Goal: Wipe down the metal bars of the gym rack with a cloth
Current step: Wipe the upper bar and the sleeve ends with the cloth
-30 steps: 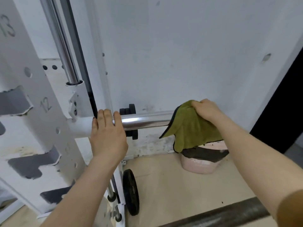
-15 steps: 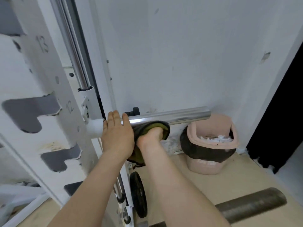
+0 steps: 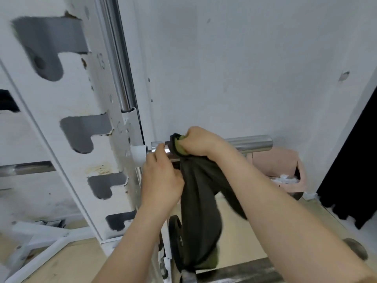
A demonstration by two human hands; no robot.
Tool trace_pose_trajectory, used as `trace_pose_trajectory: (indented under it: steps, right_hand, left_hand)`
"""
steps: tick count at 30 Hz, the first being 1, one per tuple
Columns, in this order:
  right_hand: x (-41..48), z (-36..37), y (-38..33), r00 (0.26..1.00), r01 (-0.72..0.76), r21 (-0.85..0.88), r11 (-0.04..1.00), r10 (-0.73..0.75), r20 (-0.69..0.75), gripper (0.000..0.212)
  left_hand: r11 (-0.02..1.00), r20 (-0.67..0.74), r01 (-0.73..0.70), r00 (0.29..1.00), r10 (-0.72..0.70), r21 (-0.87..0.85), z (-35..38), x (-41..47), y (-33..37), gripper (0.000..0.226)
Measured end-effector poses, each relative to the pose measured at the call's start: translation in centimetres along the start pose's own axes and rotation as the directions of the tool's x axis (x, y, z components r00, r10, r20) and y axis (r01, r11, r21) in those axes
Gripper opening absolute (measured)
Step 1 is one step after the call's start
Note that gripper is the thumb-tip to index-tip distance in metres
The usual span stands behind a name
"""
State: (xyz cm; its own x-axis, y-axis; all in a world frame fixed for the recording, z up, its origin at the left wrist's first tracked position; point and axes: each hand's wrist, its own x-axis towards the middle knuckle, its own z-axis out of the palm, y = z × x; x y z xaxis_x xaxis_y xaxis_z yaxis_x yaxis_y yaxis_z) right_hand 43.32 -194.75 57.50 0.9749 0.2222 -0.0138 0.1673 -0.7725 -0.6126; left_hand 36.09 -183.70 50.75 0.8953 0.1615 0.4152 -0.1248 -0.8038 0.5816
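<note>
A short chrome bar (image 3: 253, 142) sticks out to the right from the white gym rack upright (image 3: 85, 127). A cloth (image 3: 195, 201), dark on one side and olive green on the other, is draped over the bar near its inner end and hangs down long. My right hand (image 3: 202, 141) grips the cloth on top of the bar. My left hand (image 3: 161, 178) is just below and left of it, at the bar's white collar (image 3: 138, 154), its fingers curled against the bar and the hanging cloth's edge. A vertical chrome guide rod (image 3: 118, 64) runs up the upright.
A pink waste bin (image 3: 285, 170) with white scraps stands on the floor under the bar's free end. A black weight plate (image 3: 175, 235) leans at the rack's foot behind the cloth. A dark foam roller (image 3: 240, 270) lies at the bottom. A black curtain (image 3: 355, 170) hangs at right.
My right hand has moved from under the bar to on top of it, and the cloth now hangs down unfolded. My left hand slipped lower. The view shifted upward.
</note>
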Motion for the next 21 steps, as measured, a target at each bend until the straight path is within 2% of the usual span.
trace_pose_trajectory:
  steps: [1,2,4,5,6,7,8,9,10,13,16,18,21]
  right_hand:
    - [0.6,-0.6,-0.8,0.999,0.045,0.009,0.999,-0.045,-0.032,0.030]
    - [1.4,-1.1,-1.6,0.990,0.096,0.103,0.990,-0.085,-0.112,0.028]
    - [3.3,-1.3,-3.2,0.906,0.250,0.376,0.892,-0.079,-0.415,0.011]
    - [4.0,-1.1,-3.9,0.850,0.323,0.434,0.841,-0.056,-0.523,0.006]
    - [4.7,-0.5,-4.2,0.836,0.352,0.423,0.835,-0.077,-0.543,0.011]
    - [5.4,0.5,-4.0,0.869,0.348,0.365,0.864,-0.151,-0.471,0.020]
    - [5.7,2.0,-3.5,0.913,0.331,0.253,0.909,-0.241,-0.331,0.029]
    - [5.9,3.5,-2.7,0.936,0.320,0.117,0.940,-0.294,-0.195,0.036]
    - [5.8,4.9,-1.9,0.942,0.308,-0.006,0.951,-0.306,-0.138,0.041]
    - [5.8,7.1,-0.5,0.885,0.296,-0.226,0.928,-0.356,-0.302,0.041]
    - [5.5,5.4,3.1,0.823,0.278,-0.323,0.905,-0.397,-0.406,0.035]
    - [5.1,2.0,7.9,0.810,0.175,-0.316,0.933,-0.318,-0.493,0.034]
    - [3.9,-3.4,14.8,0.792,-0.056,-0.265,0.962,-0.118,-0.598,0.034]
  left_hand:
    - [0.999,0.017,0.035,0.999,-0.036,0.031,-0.1,-0.3,-0.2,0.071]
    - [0.997,0.027,0.056,0.998,-0.058,0.061,-0.1,-0.4,-0.3,0.074]
    - [0.993,0.038,0.062,0.997,-0.067,0.104,0.0,-0.5,-0.2,0.072]
    - [0.992,0.040,0.068,0.997,-0.072,0.106,0.0,-0.2,-0.1,0.068]
    - [0.992,0.040,0.085,0.995,-0.089,0.092,-0.1,0.1,0.0,0.064]
    - [0.992,0.031,0.104,0.994,-0.107,0.073,-0.1,0.4,0.0,0.063]
    - [0.992,0.013,0.114,0.993,-0.115,0.060,-0.1,0.8,0.0,0.064]
    - [0.992,-0.006,0.114,0.993,-0.114,0.058,-0.1,1.1,-0.2,0.066]
    - [0.992,-0.019,0.110,0.994,-0.109,0.067,0.0,1.4,-0.3,0.068]
    - [0.991,-0.012,0.086,0.996,-0.086,0.098,0.4,2.2,-1.1,0.068]
    - [0.975,0.003,0.052,0.999,-0.054,0.218,1.3,2.2,-1.4,0.065]
    - [0.945,0.016,0.029,0.999,-0.036,0.325,1.9,2.4,-1.3,0.070]
    - [0.932,0.024,0.017,0.999,-0.028,0.363,2.7,2.7,-0.9,0.071]
